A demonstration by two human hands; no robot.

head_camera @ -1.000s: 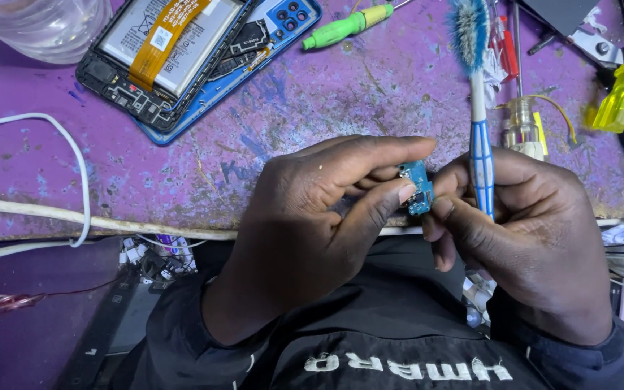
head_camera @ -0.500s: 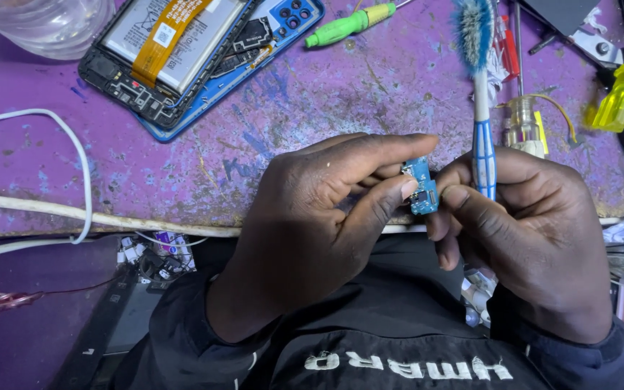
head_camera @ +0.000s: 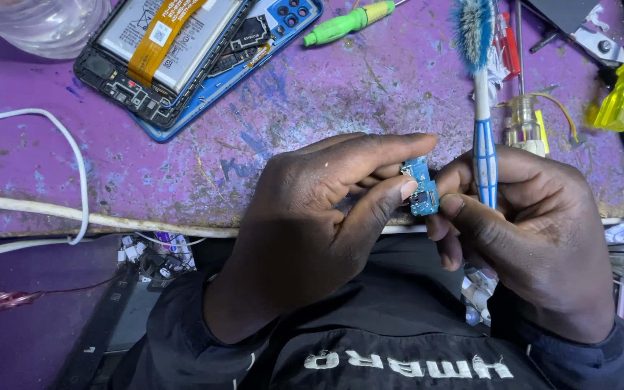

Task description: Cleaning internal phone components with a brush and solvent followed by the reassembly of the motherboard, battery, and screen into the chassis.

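Purple bench (head_camera: 341, 123); left hand (head_camera: 319, 224) grip pinches small blue circuit board (head_camera: 422, 188); right hand (head_camera: 536, 238) clenched on toothbrush (head_camera: 484, 144), touching board.

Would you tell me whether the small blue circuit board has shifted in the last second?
No. The small blue circuit board stays pinched between both hands just above the table's front edge, beside the toothbrush, as before.
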